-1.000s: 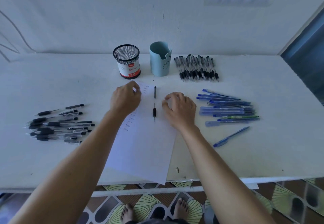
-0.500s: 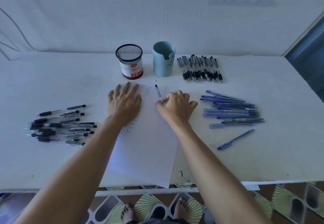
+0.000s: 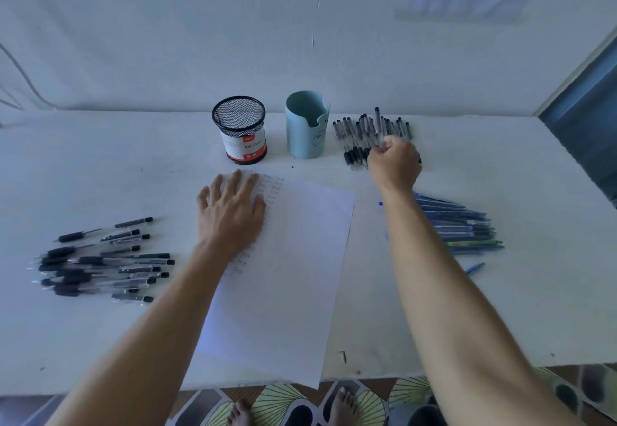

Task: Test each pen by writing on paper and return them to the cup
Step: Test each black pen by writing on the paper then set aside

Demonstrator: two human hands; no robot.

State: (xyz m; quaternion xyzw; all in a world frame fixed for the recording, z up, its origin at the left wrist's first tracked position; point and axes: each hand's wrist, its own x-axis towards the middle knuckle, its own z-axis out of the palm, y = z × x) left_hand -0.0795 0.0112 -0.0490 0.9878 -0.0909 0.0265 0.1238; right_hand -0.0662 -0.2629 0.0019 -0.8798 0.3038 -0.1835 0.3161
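On the white table [image 3: 100, 165], a left hand [image 3: 230, 215] lies flat, fingers spread, on the white paper sheet [image 3: 293, 275]. At one o'clock, the right hand [image 3: 394, 165] is curled over black pens [image 3: 364, 128]; its grasp is unclear. Pale blue cup [image 3: 305, 132] stands at twelve.

Black mesh cup [image 3: 239, 115], pale blue cup [image 3: 306, 132], white paper [image 3: 293, 258], blue pens [image 3: 460, 222].

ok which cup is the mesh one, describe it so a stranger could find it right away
Look to the far edge of the white table, near the wall, where two cups stand side by side past the paper. The mesh cup is the left one: black wire with a red and white label, while its neighbour, the blue cup, is smooth and solid.
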